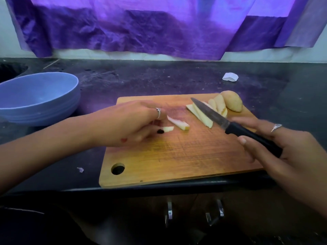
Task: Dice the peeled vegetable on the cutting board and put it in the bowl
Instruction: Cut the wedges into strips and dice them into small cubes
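Dim violet light from above; hands blurred, edges warped

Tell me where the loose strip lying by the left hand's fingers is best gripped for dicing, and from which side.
Probably across its middle, pinched on the two long edges from above. The strip lies flat on the cutting board, long and thin, running diagonally away from the left hand. That hand reaches it best from the left, leaving the right end free for the knife in the right hand.

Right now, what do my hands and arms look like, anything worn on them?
Both forearms are bare, with no sleeves in view. The left hand wears a silver ring on one finger, and dark polish shows on a fingernail. The right hand also wears a silver ring with a small raised setting. No watch or bracelet shows.
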